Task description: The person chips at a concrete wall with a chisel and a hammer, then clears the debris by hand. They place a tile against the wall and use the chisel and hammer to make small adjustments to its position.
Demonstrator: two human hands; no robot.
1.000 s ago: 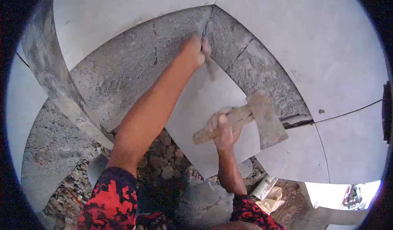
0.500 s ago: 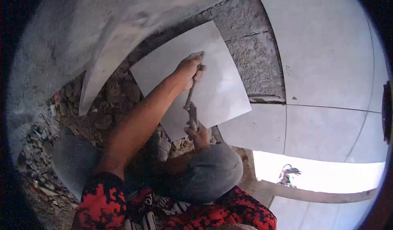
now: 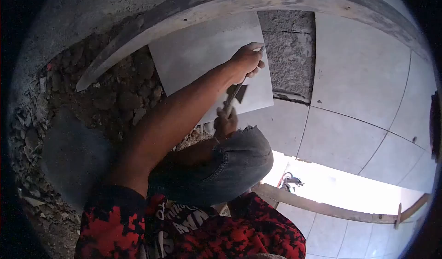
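Observation:
A loose white floor tile [image 3: 202,42] lies across rough ground in front of me. Over its right part, my left hand [image 3: 248,61] is closed round the far end of a thin, dark, rod-like tool [image 3: 240,86]. My right hand [image 3: 225,121], lower down by my knee, grips the thicker near end of the same tool. A small dark patch shows beside the shaft; I cannot tell whether it is a blade or a shadow. My left forearm crosses over the tile's lower edge.
Beyond the tile's right edge is a rough grey mortar bed [image 3: 290,51], bordered by laid white tiles [image 3: 359,70]. A long pale plank [image 3: 230,3] arches over the tile's far side. Broken rubble [image 3: 115,88] fills the left. A motorcycle [image 3: 291,181] shows in the bright opening.
My view has shifted. Both hands and the tool have moved right over the tile, with my left hand now close to its right edge. The plank now overlaps the tile's far side.

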